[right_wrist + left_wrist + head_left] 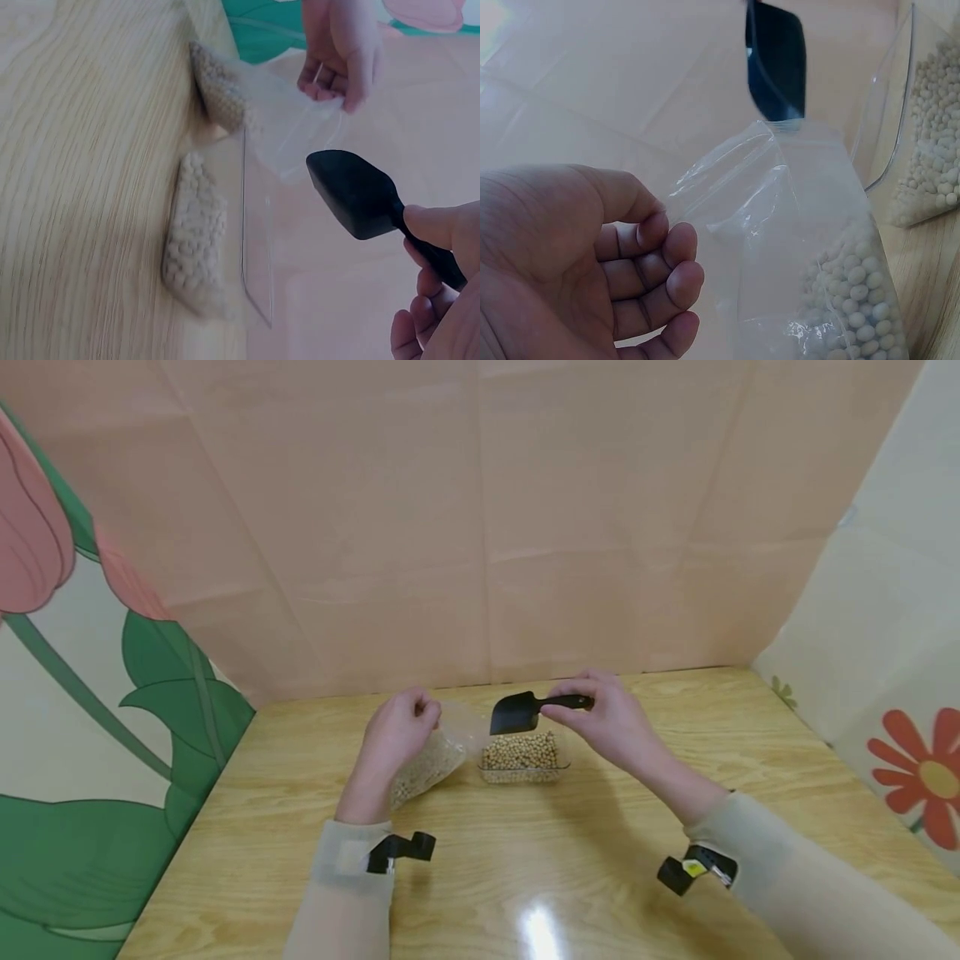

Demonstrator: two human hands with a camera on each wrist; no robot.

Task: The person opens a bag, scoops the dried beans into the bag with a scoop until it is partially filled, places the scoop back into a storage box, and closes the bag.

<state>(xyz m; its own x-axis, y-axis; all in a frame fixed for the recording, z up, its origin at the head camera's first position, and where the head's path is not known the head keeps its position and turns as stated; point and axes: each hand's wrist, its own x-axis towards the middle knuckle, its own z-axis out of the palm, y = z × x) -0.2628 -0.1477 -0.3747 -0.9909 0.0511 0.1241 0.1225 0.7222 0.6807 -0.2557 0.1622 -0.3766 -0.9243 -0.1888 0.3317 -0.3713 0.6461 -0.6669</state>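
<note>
My left hand pinches the top edge of a clear plastic bag between thumb and forefinger. Soybean-like pale round beans fill the bag's lower part, which leans on the table. With thumb and fingers my right hand holds a small black scoop by its handle. The scoop's blade hangs above a clear rectangular box, close to the bag's mouth. More of these beans lie inside the box. Whether the scoop carries any beans I cannot tell.
A wood-grain table lies under everything. Behind it rises a pink paper backdrop. Flower-patterned panels stand at the left and right. Each sleeve bears a small black wrist camera.
</note>
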